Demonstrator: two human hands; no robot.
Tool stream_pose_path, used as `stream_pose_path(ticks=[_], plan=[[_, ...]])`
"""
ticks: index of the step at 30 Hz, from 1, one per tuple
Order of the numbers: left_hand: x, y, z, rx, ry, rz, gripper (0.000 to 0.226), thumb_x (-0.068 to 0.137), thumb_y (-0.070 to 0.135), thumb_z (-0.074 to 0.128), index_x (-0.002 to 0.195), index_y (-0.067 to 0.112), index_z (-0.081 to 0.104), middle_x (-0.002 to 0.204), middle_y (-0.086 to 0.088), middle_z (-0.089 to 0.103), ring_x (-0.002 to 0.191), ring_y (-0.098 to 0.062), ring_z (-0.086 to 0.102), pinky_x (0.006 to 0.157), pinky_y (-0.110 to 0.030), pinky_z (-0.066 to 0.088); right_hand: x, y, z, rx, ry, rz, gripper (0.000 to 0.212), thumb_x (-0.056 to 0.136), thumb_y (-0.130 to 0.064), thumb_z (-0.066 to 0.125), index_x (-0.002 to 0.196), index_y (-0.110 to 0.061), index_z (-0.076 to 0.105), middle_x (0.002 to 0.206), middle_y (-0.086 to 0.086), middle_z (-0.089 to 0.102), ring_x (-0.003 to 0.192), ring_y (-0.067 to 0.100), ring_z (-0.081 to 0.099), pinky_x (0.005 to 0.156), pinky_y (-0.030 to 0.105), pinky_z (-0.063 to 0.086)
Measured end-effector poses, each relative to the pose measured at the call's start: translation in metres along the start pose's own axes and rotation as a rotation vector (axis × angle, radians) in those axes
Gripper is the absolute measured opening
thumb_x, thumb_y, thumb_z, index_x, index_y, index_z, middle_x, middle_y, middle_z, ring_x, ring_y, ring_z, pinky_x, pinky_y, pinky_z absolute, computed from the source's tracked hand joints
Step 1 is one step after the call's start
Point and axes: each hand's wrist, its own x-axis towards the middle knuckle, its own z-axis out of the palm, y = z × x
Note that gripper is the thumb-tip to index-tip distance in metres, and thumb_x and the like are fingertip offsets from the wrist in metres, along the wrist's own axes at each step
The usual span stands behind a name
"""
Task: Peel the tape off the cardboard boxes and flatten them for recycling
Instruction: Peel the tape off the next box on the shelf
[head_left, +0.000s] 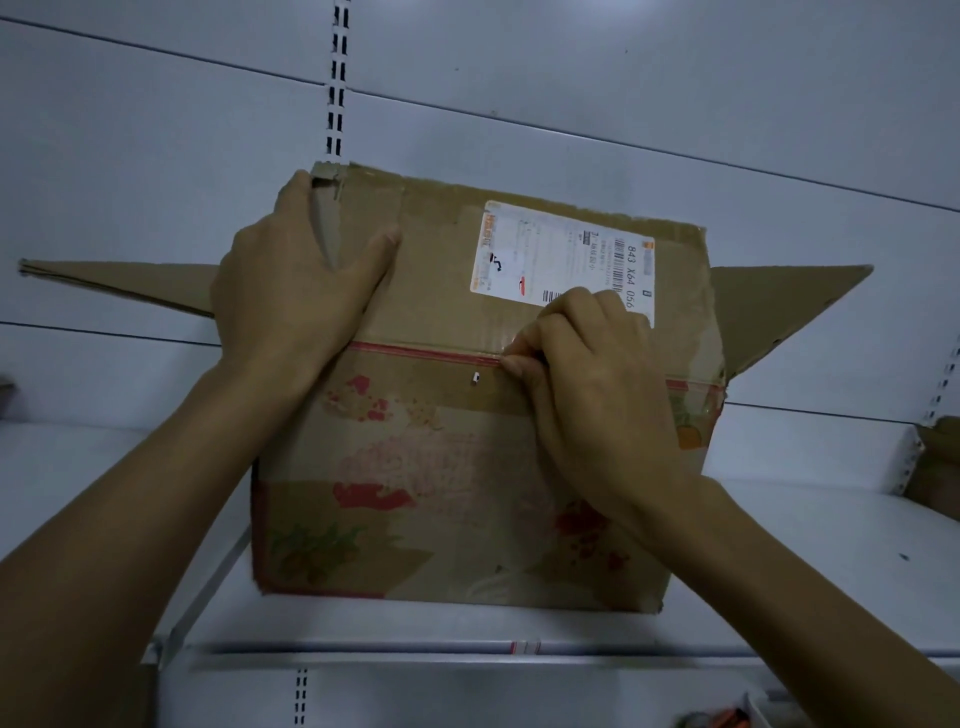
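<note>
Brown printed cardboard box (415, 467) sits on the white metal shelf (104, 493), against the back panel. Its two side flaps stick out left (119, 280) and right (779, 306). White shipping label (545, 249) is on the far half of the upper face.

Clear tape strip (426, 353) runs across the upper face along the red-edged centre seam.

Handling, my guess: the box looks empty and light, so it will slide if I pull without bracing. The board is stiff but worn and torn at the edges. The tape is thin, glossy and probably slippery, and likely to split or lift the paper skin if yanked. Best hold is a lifted edge of the tape at the seam, pulled low and along the seam. Brace on a corner, not the middle, which may cave in.

My left hand (296, 280) lies spread over the far-left corner of the box, palm pressing down. Can't tell if the fingertips hook over the far edge.

My right hand (587, 374) is curled tight at the seam, right of centre, thumb and forefinger pinching at the tape there. Can't tell how much tape is lifted. Tape not yet off, box not yet flattened.
</note>
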Motion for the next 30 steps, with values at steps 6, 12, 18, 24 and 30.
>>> stream_pose_path(ticks=[6, 12, 18, 24, 30], plan=[[0.000, -0.002, 0.000, -0.025, 0.013, 0.013, 0.064, 0.087, 0.062, 0.052, 0.129, 0.015, 0.049, 0.115, -0.008, 0.062, 0.102, -0.030, 0.058, 0.078, -0.035, 0.041, -0.016, 0.000, -0.007, 0.030, -0.059, -0.011, 0.026, 0.097, -0.029, 0.043, 0.088, -0.009, 0.057, 0.092, 0.009, 0.057, 0.083, 0.017, 0.040, 0.071, 0.033, 0.038], [0.003, -0.004, 0.003, 0.002, 0.039, 0.030, 0.068, 0.087, 0.063, 0.050, 0.133, 0.014, 0.047, 0.118, -0.009, 0.062, 0.105, -0.030, 0.058, 0.084, -0.041, 0.045, -0.015, 0.015, -0.009, 0.159, -0.072, 0.051, 0.054, 0.086, -0.041, 0.061, 0.132, -0.015, 0.052, 0.125, 0.015, 0.054, 0.113, 0.024, 0.048, 0.090, 0.037, 0.048], [0.003, -0.005, 0.003, 0.015, 0.047, 0.026, 0.069, 0.085, 0.066, 0.050, 0.134, 0.017, 0.048, 0.120, -0.007, 0.061, 0.107, -0.030, 0.057, 0.086, -0.039, 0.044, -0.011, 0.018, -0.006, 0.067, 0.120, -0.245, 0.018, 0.091, -0.021, 0.063, 0.087, -0.010, 0.076, 0.088, 0.009, 0.068, 0.090, 0.023, 0.051, 0.070, 0.041, 0.045], [0.001, -0.006, 0.000, -0.007, 0.072, 0.037, 0.069, 0.083, 0.068, 0.049, 0.131, 0.018, 0.051, 0.120, -0.004, 0.062, 0.106, -0.022, 0.058, 0.082, -0.029, 0.041, -0.085, -0.007, -0.014, 0.122, 0.039, -0.356, 0.015, 0.088, -0.010, 0.067, 0.077, -0.004, 0.075, 0.088, 0.012, 0.072, 0.087, 0.026, 0.064, 0.081, 0.032, 0.046], [-0.017, 0.000, 0.007, 0.135, 0.169, -0.002, 0.061, 0.090, 0.059, 0.030, 0.132, 0.017, 0.045, 0.139, -0.007, 0.046, 0.127, -0.019, 0.044, 0.104, -0.031, 0.033, -0.172, -0.031, -0.006, 0.261, -0.122, -0.094, 0.016, 0.084, -0.009, 0.072, 0.096, 0.000, 0.075, 0.103, 0.013, 0.071, 0.098, 0.028, 0.067, 0.084, 0.037, 0.051]])
